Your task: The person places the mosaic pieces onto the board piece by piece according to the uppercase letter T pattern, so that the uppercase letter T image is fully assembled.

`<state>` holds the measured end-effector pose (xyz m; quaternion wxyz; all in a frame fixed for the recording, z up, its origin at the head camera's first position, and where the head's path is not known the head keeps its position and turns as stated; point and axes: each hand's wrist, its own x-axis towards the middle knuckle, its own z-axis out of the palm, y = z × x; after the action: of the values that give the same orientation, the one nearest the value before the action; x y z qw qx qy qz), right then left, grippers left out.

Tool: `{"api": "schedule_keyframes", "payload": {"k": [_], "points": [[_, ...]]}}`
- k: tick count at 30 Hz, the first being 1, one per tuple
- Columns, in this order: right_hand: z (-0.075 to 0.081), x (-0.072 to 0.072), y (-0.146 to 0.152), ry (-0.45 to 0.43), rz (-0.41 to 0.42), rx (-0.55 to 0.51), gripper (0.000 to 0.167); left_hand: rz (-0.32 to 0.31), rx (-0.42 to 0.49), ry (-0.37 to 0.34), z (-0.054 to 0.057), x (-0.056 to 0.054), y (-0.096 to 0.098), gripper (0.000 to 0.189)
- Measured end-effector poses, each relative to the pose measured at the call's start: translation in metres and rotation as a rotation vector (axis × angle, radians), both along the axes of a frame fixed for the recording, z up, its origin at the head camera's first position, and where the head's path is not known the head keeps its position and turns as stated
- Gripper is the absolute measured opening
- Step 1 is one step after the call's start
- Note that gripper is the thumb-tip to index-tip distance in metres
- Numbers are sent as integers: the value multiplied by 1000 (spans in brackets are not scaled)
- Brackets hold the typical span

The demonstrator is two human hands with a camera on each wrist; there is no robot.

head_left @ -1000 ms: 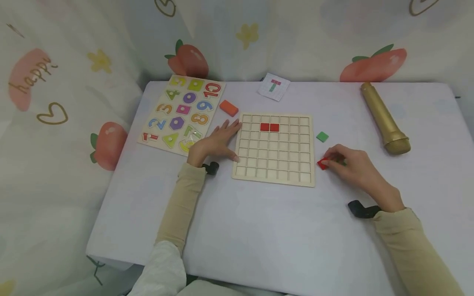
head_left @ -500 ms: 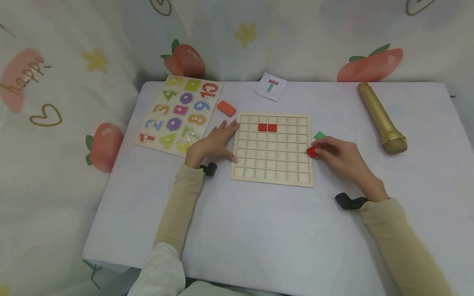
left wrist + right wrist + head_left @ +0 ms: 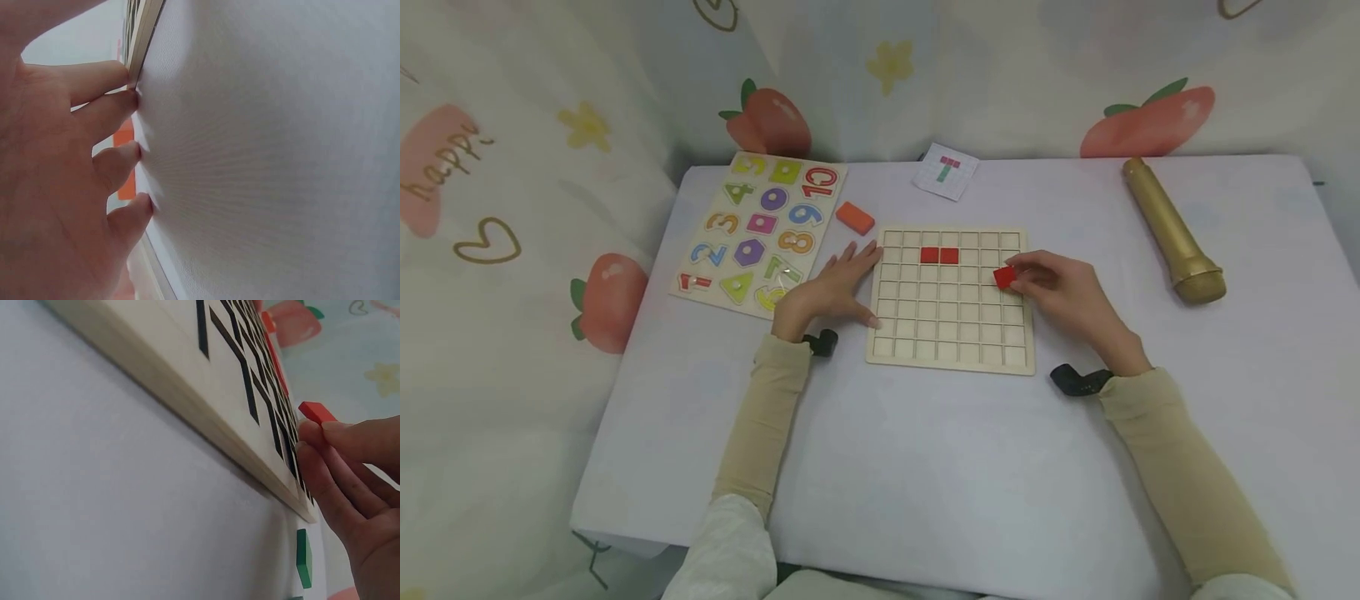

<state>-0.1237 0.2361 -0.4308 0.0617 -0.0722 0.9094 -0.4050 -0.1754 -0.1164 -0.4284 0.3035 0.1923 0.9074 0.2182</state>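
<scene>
A wooden grid board lies on the table, with two red square tiles side by side in its second row. My right hand pinches another red tile between thumb and fingers, over the right part of the grid. In the right wrist view that tile is tilted above the board's surface. My left hand is spread at the board's left edge, fingertips on the table and right at the rim. A green tile lies beyond the board's edge, hidden by my right hand in the head view.
A number puzzle board lies to the left. Near it is an orange block. A patterned card with a red and green T shape sits at the back edge. A gold microphone lies at the right.
My right hand has carried the red tile from the table right of the board, up and left, over the grid. The left hand stays at the board's left edge.
</scene>
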Motion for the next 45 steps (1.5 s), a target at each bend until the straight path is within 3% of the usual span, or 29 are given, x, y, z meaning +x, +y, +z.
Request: {"api": "schedule_keyframes", "payload": {"k": [19, 27, 45], "points": [[-5, -37, -37, -66, -51, -78, 39, 4, 16, -4, -1, 1, -10, 118], [-4, -47, -44, -109, -41, -11, 39, 12, 19, 0, -3, 2, -8, 120], [-4, -52, -46, -76, -8, 73, 35, 13, 34, 6, 0, 1, -3, 119]]}}
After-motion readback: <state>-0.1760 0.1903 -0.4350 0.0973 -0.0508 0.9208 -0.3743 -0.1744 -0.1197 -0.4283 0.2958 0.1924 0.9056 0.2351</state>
